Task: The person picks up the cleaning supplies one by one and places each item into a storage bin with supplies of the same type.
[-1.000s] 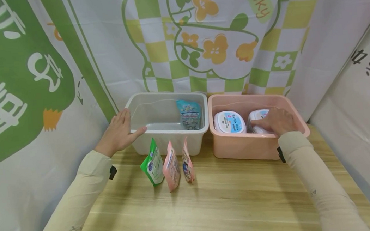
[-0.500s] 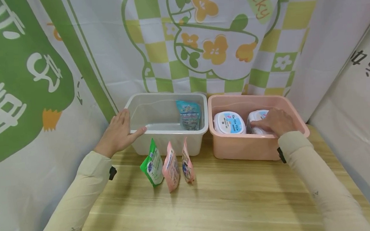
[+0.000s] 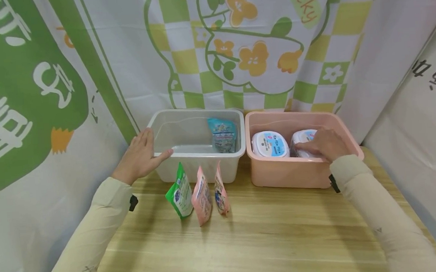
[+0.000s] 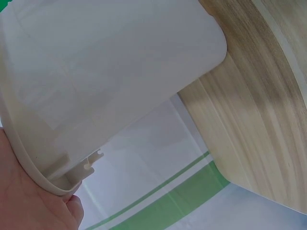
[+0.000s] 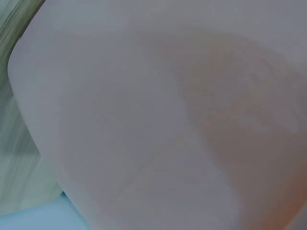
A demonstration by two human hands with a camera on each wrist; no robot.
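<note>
My left hand (image 3: 137, 157) rests on the left end of a light grey plastic bin (image 3: 223, 169), fingers straight and thumb laid along the front rim. In the left wrist view, the hand (image 4: 24, 196) touches the rim of this bin (image 4: 120, 62) at a corner. To the right stands a pink bin (image 3: 287, 173). Inside it, my right hand (image 3: 329, 143) grips a white-lidded tub (image 3: 302, 136) with thumb and fingers, covering its right side. A similar tub (image 3: 271, 144) with a blue-and-white label sits to its left. The right wrist view shows only the pink bin's wall (image 5: 120, 120) close up.
A blue pouch (image 3: 223, 135) leans inside the grey bin's right end. Before that bin, a green pouch (image 3: 182, 194) and two pink pouches, a left one (image 3: 202, 197) and a right one (image 3: 220, 192), stand on the wooden table (image 3: 247, 250). Printed curtains (image 3: 254, 59) hang behind.
The right forearm has shifted very slightly to the right. Both hands, the bins, tubs and pouches stay in place.
</note>
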